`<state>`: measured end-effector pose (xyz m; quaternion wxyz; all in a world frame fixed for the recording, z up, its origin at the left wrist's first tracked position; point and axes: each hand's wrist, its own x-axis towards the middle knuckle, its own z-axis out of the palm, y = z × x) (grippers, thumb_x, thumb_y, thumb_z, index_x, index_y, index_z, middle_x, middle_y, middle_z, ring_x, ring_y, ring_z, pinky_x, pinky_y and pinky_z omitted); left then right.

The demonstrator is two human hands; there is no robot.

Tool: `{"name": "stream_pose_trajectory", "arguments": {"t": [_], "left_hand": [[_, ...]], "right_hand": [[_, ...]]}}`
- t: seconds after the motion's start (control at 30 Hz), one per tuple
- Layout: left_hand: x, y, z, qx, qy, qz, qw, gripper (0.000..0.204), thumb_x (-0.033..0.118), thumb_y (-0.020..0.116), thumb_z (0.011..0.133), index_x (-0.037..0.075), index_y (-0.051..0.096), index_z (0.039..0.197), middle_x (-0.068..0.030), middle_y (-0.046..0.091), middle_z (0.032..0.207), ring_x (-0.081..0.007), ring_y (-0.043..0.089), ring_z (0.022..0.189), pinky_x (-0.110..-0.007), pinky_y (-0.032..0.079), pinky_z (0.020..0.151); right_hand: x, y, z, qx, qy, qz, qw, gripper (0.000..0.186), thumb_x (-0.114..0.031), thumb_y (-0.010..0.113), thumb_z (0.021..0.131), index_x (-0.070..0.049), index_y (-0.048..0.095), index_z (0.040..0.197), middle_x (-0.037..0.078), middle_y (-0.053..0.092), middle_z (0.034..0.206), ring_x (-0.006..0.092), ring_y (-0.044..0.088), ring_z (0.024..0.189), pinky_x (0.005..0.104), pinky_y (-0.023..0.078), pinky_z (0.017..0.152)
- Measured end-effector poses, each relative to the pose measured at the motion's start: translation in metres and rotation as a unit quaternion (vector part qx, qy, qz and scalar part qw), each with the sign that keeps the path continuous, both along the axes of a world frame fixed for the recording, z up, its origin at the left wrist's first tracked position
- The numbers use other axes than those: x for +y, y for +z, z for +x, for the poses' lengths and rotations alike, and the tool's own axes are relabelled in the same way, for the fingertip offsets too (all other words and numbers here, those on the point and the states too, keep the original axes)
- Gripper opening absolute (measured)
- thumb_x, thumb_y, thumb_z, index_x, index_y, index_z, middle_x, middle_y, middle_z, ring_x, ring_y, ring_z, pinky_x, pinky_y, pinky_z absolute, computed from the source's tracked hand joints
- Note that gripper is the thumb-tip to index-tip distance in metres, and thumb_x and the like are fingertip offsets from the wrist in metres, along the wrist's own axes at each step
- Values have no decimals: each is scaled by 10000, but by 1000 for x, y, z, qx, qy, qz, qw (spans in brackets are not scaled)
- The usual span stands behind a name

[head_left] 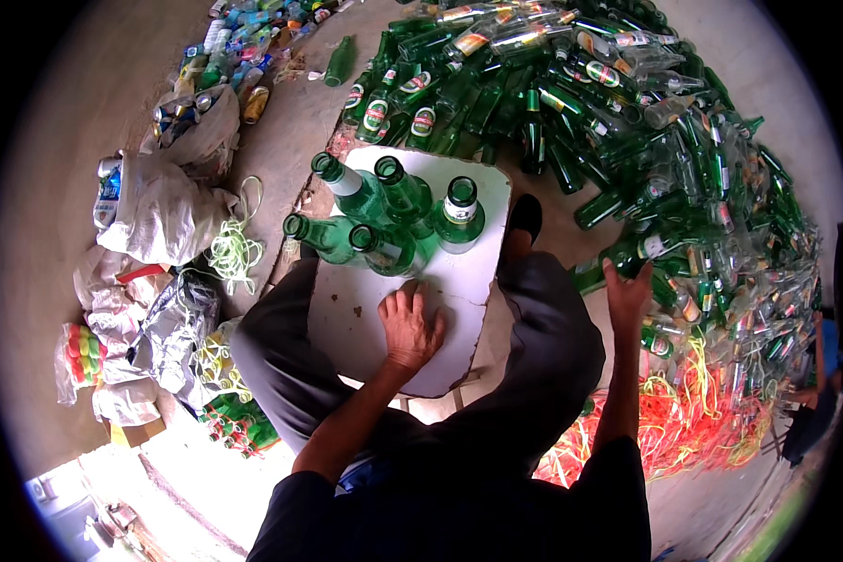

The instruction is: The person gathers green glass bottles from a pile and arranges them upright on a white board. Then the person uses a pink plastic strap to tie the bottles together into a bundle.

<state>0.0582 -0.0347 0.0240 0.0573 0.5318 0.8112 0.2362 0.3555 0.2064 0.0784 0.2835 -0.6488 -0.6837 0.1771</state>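
Several green glass bottles stand close together on a small white board between my knees. My left hand lies on the board just in front of them, palm down, holding nothing, its fingers apart and a little bent. Out to the right, my right hand has its thumb and fingers on a green bottle with a pale label, at the near edge of a large bottle pile. That bottle lies on its side among the others.
Pink and yellow plastic strings lie in a heap at the lower right. To the left are a plastic bag with cans, a coil of pale green string and tied green bottles. Plastic bottles are heaped farther back.
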Motion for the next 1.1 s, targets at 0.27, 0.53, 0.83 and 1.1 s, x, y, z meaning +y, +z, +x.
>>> {"name": "stream_pose_trajectory", "arguments": {"t": [0.27,0.53,0.83,1.1], "left_hand": [[-1,-1,0,-5,1,0,1000,622,331,699,812,53,531,1342,-175,514,1309,-374,472,1152,-515,336,1011],[-1,-2,-1,5,-2,42,999,617,331,698,801,34,538,1317,-164,522,1288,-362,477,1134,-512,345,987],[-1,2,-1,10,-5,39,999,610,316,713,780,27,552,1293,-152,533,1279,-348,484,1126,-500,349,983],[-2,2,0,3,0,42,999,600,317,710,803,42,545,1310,-150,531,1291,-350,482,1138,-496,352,981]], "right_hand": [[-52,139,-87,227,146,26,963,500,-65,801,846,52,516,1240,148,676,1105,194,696,929,314,584,812],[-106,117,-149,107,369,117,916,693,-173,855,760,23,447,1286,237,615,1123,418,659,919,462,547,760],[-123,76,-190,133,385,113,906,768,-161,864,746,23,405,1335,256,585,1176,451,632,981,477,541,797],[-125,56,-197,121,367,121,914,774,-172,860,764,30,404,1356,263,567,1215,456,630,1003,471,548,790]]}}
